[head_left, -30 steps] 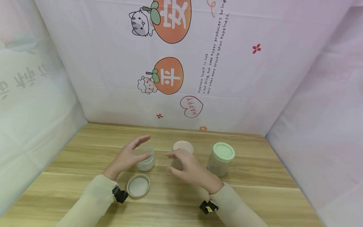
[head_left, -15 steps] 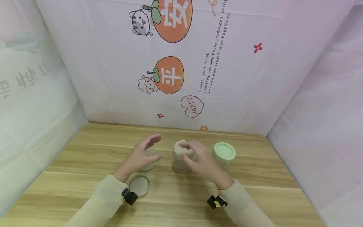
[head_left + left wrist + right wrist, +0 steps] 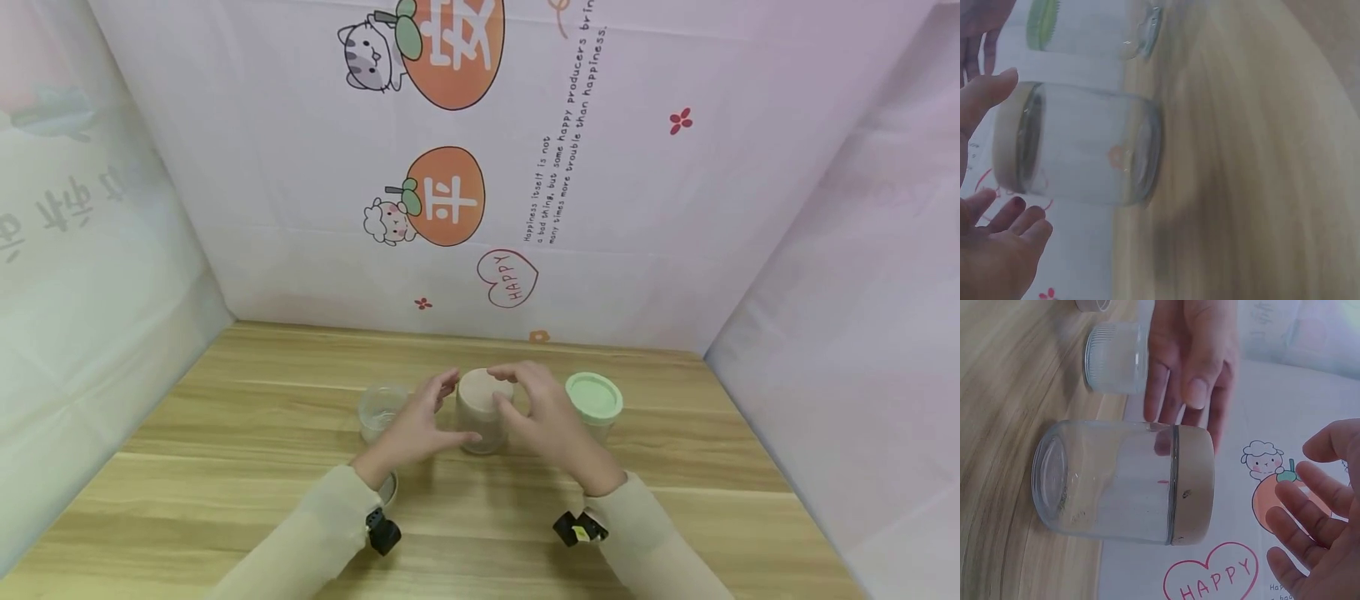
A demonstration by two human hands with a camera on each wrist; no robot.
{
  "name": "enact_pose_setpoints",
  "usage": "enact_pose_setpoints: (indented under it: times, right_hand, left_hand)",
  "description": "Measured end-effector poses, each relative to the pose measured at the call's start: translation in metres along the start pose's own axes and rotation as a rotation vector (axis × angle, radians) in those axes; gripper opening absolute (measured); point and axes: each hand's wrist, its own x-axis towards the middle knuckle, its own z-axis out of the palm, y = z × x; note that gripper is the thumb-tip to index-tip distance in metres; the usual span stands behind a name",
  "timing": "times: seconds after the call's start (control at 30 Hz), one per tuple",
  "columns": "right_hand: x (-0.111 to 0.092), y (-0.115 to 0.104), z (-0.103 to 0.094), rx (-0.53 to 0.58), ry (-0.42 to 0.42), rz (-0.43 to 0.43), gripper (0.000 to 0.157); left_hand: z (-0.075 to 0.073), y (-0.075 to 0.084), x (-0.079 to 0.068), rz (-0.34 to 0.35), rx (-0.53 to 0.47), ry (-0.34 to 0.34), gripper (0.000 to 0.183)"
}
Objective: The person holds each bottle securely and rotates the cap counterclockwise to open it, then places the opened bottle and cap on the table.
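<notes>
A clear glass jar [image 3: 478, 419] with a beige lid [image 3: 1195, 487] stands upright on the table between the two hands. My left hand [image 3: 414, 431] is at its left side, thumb and fingers spread apart around the lid's height. On the other side my right hand [image 3: 546, 423] is held with thumb and fingers spread, overlapping the lid's right edge in the head view. The right wrist view shows a gap between the right fingers [image 3: 1297, 515] and the lid. Neither hand holds anything.
Left of the hands stands a lidless glass jar [image 3: 377, 408]. A loose round lid [image 3: 387, 488] lies nearer, mostly hidden under the left wrist. A jar with a green lid [image 3: 595, 397] stands to the right, partly behind the right hand. Printed cloth [image 3: 622, 275] walls the table's back and sides.
My left hand has moved right, from the lidless jar to the beige-lidded jar. The right hand has shifted right and slightly back, to that jar's right side. The jars stay in place.
</notes>
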Motion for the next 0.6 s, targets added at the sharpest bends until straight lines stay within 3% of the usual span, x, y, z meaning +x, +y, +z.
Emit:
enact_pose_setpoints:
  times: [0.37, 0.6]
  right_hand:
    - [-0.001, 0.002, -0.001, -0.002, 0.012, 0.001, 0.029]
    - [0.000, 0.000, 0.000, -0.031, 0.002, 0.070, 0.031]
  left_hand:
    - [0.019, -0.012, 0.010, -0.079, -0.086, 0.027, 0.104]
    - [0.026, -0.019, 0.016, -0.162, -0.097, 0.028, 0.098]
